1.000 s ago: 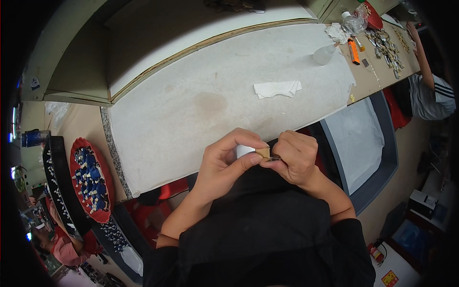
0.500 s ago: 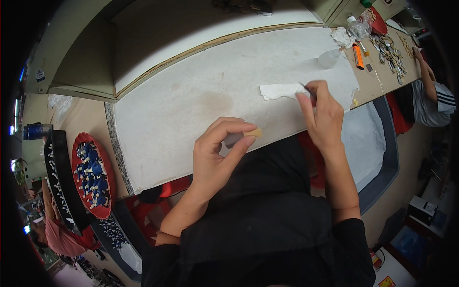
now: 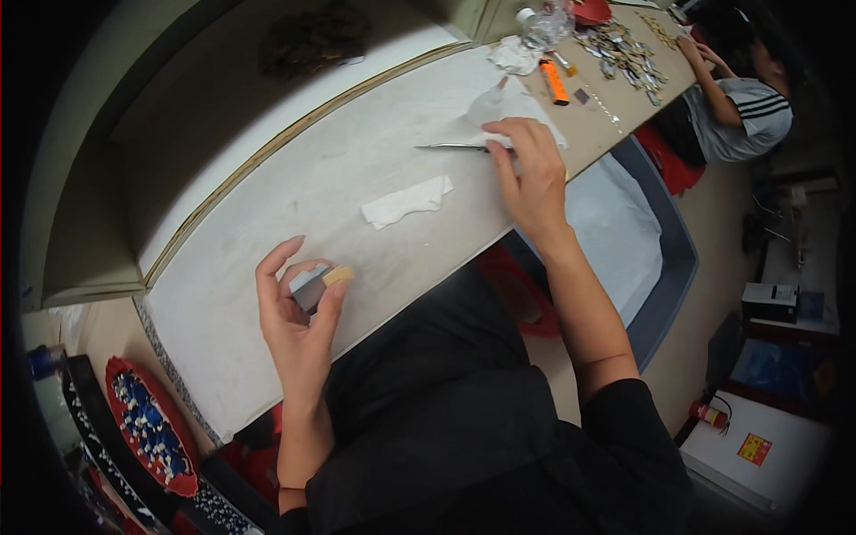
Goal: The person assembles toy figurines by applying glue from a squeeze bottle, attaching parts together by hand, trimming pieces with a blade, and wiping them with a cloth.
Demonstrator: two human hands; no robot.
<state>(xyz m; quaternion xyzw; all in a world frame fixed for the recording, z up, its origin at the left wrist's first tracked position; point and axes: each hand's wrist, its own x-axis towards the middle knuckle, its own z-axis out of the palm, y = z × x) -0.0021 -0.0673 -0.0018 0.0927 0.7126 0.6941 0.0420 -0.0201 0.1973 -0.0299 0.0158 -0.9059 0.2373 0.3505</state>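
Note:
My left hand (image 3: 299, 334) is closed around a small grey block (image 3: 309, 292) with a tan piece (image 3: 339, 275) at its edge, the thumb pressed on the tan piece. It is held over the near left part of the white-covered table. Farther right, my right hand (image 3: 535, 178) pinches a pair of thin metal tweezers (image 3: 450, 146), whose tip points left. Just beyond its fingers stands a translucent squeeze bottle (image 3: 488, 105). A folded white tissue (image 3: 407, 203) lies on the table sheet between the two hands.
At the far right lie an orange box (image 3: 553, 82), crumpled tissue (image 3: 515, 56) and a heap of metal parts (image 3: 624, 58). A co-worker (image 3: 744, 111) sits beyond. A red tray (image 3: 114, 379) of blue and white pieces stands at the left. A grey bin (image 3: 673, 259) hangs at the table's right edge.
My view has turned rightward. My right hand with the tweezers has moved away from the tissue toward the bottle. My left hand has tilted, showing more of the grey block.

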